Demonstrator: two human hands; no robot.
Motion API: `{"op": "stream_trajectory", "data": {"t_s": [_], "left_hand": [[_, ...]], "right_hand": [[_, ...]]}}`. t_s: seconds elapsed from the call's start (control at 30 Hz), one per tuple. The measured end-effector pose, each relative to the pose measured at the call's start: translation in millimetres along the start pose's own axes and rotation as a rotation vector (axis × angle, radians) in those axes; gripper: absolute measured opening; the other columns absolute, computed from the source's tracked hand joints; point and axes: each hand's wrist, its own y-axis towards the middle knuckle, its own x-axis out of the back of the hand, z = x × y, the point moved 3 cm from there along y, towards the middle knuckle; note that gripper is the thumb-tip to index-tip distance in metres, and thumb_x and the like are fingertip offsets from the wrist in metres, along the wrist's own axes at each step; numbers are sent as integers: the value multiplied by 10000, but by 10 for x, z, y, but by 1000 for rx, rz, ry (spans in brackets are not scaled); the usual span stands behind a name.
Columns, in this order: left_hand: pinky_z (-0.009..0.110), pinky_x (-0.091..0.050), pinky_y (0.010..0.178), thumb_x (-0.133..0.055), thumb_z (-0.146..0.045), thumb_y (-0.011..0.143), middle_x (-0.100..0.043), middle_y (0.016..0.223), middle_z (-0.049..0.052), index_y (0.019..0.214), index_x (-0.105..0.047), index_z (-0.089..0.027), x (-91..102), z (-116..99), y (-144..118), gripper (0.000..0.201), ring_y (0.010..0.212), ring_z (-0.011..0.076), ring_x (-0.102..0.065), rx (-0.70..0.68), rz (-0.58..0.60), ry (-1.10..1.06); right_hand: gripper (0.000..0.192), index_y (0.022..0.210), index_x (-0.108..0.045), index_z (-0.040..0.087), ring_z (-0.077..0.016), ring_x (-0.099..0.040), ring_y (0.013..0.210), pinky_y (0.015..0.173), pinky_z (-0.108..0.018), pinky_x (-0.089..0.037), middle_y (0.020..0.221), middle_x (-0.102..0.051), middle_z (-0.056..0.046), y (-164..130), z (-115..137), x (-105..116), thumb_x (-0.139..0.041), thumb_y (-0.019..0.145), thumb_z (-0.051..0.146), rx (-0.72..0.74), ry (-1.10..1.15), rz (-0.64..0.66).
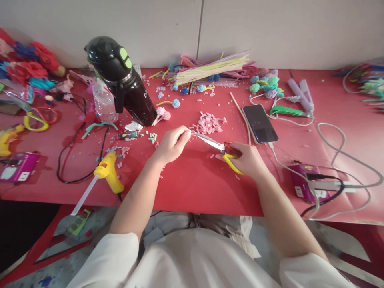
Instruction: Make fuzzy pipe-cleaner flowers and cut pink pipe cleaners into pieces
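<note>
My right hand (247, 160) grips yellow-handled scissors (217, 147), their blades pointing left toward my left hand (171, 143). That hand's fingertips are pinched together at the blade tips, apparently on a small pale piece too small to make out. Just beyond the blades lies a pile of short pink cut pieces (209, 123) on the red table (192, 184).
A black flask (123, 80) and a clear bottle (104, 102) stand at back left. A yellow glue gun (108, 171) with its cord lies front left. A phone (259, 123) on a cable, a purple power strip (306, 186), straws (210, 68) and pompom flowers (265, 85) lie around.
</note>
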Motion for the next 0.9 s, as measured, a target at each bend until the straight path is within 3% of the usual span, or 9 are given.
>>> {"op": "stream_trajectory", "data": {"t_s": [0.53, 0.9], "left_hand": [[283, -393, 659, -461, -383, 1058, -499, 693, -17, 782, -494, -206, 3, -25, -2, 330, 647, 130, -470, -10, 16, -1], [272, -404, 671, -467, -349, 1050, -489, 693, -20, 778, -491, -204, 8, -57, -8, 309, 647, 124, -459, 8, 21, -2]], "right_hand": [[664, 617, -434, 215, -123, -286, 590, 511, -262, -294, 560, -338, 40, 10, 3, 7, -728, 673, 808, 14, 0, 3], [668, 626, -484, 202, -118, -304, 585, 506, -249, -306, 565, -358, 35, 10, 2, 2, -709, 668, 829, 1, 2, 5]]}}
